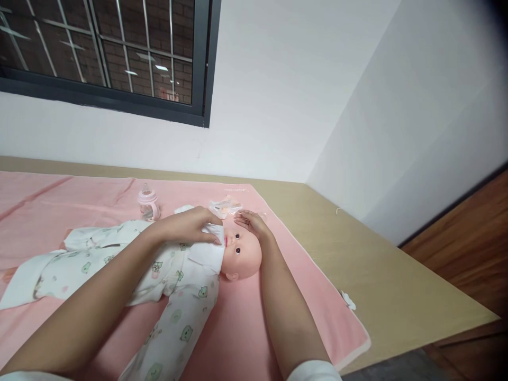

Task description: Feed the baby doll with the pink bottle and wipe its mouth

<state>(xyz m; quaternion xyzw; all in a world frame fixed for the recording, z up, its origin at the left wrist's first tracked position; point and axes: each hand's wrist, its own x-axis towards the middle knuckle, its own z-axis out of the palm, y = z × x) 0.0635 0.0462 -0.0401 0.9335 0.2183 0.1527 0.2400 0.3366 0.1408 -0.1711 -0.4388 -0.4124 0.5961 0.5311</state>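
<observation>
A bald baby doll (245,257) lies on its back on a pink mat, its head toward the right. It wears a white sleeper (148,275) printed with small green animals. My left hand (192,225) is at the doll's chin, thumb and fingers closed on the edge of a white bib (208,256) that covers the neck and upper chest. Along the far side of the doll's head lies my right hand (253,222), fingers stretched out and slightly curved. My right forearm passes close by the top of the head.
A pink baby bottle (148,203) stands upright beyond the doll. Clear plastic packaging (226,205) lies behind my hands. The pink mat (313,307) covers part of a wooden tabletop (381,280), with a small white item (348,300) at its right edge. A barred window and white walls stand behind.
</observation>
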